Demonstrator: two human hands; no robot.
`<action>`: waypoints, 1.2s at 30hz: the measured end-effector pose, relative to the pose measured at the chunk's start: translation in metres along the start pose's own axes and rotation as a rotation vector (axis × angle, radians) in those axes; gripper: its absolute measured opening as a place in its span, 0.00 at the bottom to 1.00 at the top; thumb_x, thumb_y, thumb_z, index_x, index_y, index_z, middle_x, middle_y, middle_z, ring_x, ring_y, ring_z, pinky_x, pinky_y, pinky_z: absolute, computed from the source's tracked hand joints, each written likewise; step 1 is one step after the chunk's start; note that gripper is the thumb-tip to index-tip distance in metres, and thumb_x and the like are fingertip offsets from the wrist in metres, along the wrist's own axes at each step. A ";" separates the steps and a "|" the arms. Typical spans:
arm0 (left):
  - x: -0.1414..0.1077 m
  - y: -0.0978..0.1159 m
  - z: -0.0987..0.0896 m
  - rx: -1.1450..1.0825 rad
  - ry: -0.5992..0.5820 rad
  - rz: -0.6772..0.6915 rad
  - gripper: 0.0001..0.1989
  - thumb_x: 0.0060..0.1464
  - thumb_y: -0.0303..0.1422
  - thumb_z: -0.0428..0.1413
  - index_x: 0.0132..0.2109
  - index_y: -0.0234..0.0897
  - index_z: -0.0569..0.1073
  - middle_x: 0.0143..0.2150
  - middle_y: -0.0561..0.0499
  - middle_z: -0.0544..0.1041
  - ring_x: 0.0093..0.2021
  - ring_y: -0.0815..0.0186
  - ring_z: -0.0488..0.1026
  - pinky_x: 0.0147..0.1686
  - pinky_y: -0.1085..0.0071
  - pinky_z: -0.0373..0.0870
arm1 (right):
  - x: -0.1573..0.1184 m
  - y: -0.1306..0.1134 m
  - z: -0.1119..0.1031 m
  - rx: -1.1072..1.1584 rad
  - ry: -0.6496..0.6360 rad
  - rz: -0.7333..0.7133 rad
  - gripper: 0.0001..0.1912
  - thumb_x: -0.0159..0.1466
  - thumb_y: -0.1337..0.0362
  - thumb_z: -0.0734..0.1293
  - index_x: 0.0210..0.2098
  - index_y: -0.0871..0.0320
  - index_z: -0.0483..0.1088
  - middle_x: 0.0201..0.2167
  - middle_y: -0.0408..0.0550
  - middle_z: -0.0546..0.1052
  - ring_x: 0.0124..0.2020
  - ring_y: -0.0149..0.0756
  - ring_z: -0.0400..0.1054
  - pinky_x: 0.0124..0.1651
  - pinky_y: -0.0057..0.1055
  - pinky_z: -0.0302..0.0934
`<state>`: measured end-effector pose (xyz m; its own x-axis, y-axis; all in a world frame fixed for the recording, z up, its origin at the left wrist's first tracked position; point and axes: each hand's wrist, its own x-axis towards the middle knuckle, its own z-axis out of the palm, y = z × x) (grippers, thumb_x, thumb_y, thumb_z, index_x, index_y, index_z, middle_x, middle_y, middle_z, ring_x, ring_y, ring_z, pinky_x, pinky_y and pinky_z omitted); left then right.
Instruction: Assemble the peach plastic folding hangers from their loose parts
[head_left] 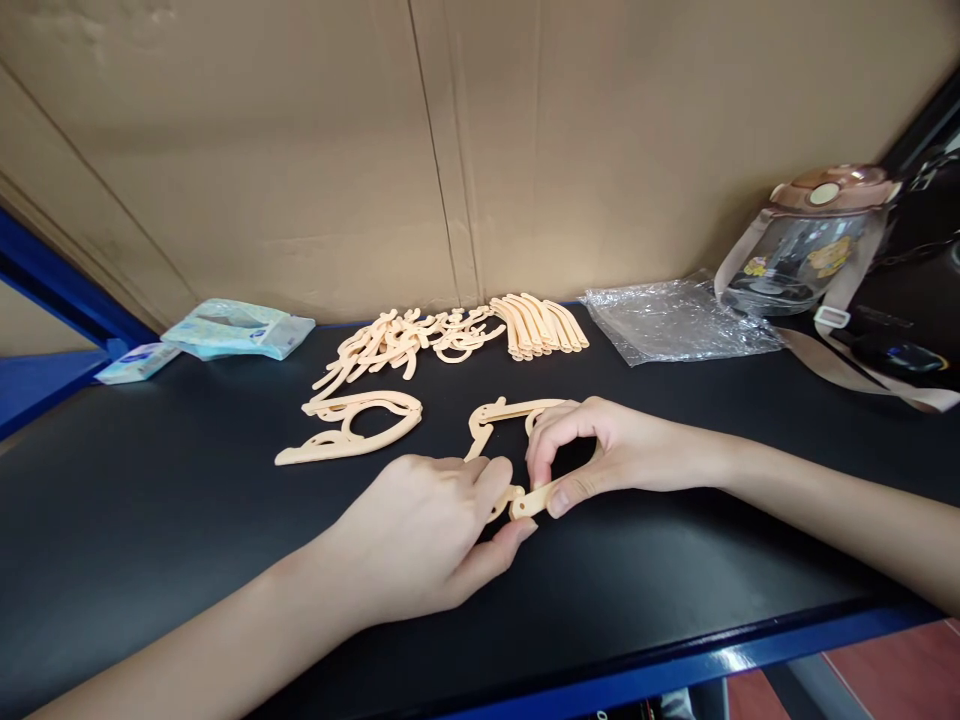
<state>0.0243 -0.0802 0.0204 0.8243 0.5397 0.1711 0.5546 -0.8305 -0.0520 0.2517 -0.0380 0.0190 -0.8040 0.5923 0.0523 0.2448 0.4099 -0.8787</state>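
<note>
Right at the centre, the fingers (542, 455) of the right hand (600, 445) arched over and pinched a flat cream piece (536, 500) against the thumb, its holed end pointing left! And there to meet it, the left hand (427, 520), fingers curled about a small curved piece (501, 505), thumb tucked below, the two ends touching or very nearly. Just beyond, an angled cream frame (481, 425) ran behind both hands (whether it was linked to the held pieces, the hands hid too much to say).

Left of it on the black tabletop (187, 540) lay a jointed cream assembly (386, 432), flat, with a rounded opening. Farther back, a loose heap of parts (394, 340) sprawled beside a neat row of curved bars (540, 325). Out wide: soft packets (240, 330) at far left, a clear plastic bag (679, 315) to the right, and a strapped bottle (802, 250) standing near a dark bag (911, 255).
</note>
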 end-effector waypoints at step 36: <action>0.004 0.002 -0.004 -0.028 0.096 0.093 0.09 0.59 0.26 0.44 0.30 0.37 0.63 0.27 0.52 0.68 0.27 0.64 0.63 0.25 0.68 0.60 | -0.002 0.004 -0.003 0.077 0.284 -0.024 0.08 0.64 0.61 0.67 0.40 0.58 0.72 0.38 0.45 0.76 0.43 0.35 0.70 0.48 0.33 0.62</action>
<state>0.0279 -0.0800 0.0248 0.8568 0.4452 0.2602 0.4713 -0.8809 -0.0445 0.2558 -0.0359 0.0168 -0.6227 0.7579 0.1943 0.1769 0.3783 -0.9086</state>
